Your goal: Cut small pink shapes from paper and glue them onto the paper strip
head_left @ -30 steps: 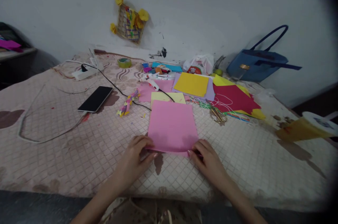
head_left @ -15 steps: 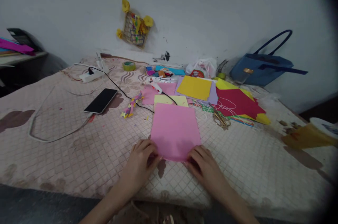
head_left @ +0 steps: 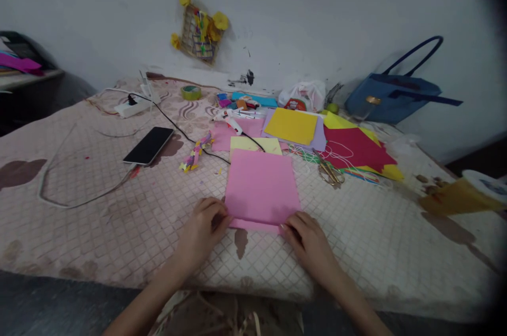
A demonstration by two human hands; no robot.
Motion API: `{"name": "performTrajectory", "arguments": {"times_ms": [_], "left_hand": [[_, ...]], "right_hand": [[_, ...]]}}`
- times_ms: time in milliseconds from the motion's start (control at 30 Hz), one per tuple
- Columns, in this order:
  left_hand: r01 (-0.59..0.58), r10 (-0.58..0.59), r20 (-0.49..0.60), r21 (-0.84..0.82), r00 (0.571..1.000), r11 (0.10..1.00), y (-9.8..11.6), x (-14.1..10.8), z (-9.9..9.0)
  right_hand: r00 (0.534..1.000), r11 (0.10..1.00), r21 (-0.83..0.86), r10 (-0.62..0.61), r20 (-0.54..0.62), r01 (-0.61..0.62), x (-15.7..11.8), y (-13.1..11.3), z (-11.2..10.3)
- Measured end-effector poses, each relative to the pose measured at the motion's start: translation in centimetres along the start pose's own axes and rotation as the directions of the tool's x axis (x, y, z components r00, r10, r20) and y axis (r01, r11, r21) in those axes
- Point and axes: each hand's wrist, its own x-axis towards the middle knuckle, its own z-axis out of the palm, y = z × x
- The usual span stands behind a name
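A pink sheet of paper (head_left: 262, 185) lies in front of me on the patterned cloth. Along its near edge a narrow strip is folded up over the sheet. My left hand (head_left: 206, 225) pinches the left end of that fold between thumb and fingers. At the right end, my right hand (head_left: 307, 235) grips the fold the same way. Just beyond the sheet, a pale yellow paper (head_left: 273, 145) sticks out from under its far edge. Gold-handled scissors (head_left: 331, 173) rest to the right of the sheet, beside tangled white string (head_left: 336, 150).
Behind the sheet lie a glue gun (head_left: 233, 122), yellow paper (head_left: 291, 126) and red paper (head_left: 356, 148). A phone (head_left: 149, 146) with a cable is on the left, near a power strip (head_left: 132, 106). A blue bag (head_left: 392, 95) and a yellow tub (head_left: 455, 198) stand right.
The near edge of the pink paper now shows a distinct folded strip, where before it was only curled. Both hands stay at its ends. The view has shifted slightly.
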Motion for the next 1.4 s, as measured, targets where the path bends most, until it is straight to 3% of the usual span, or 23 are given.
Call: {"name": "performTrajectory", "arguments": {"times_ms": [467, 933, 1400], "left_hand": [[-0.011, 0.013, -0.015, 0.143, 1.0, 0.99, -0.2, 0.0, 0.2], [-0.017, 0.023, -0.023, 0.223, 0.999, 0.975, -0.8, -0.3, 0.5], [-0.01, 0.017, -0.03, 0.236, 0.999, 0.972, -1.1, -0.5, 0.6]], "right_hand": [[0.995, 0.995, -0.04, 0.094, -0.027, -0.095, -0.1, 0.4, -0.2], [0.992, 0.981, -0.171, 0.082, -0.091, -0.096, -0.6, 1.6, 0.0], [0.988, 0.98, -0.166, 0.092, -0.124, -0.112, -0.9, 2.3, 0.2]]}}
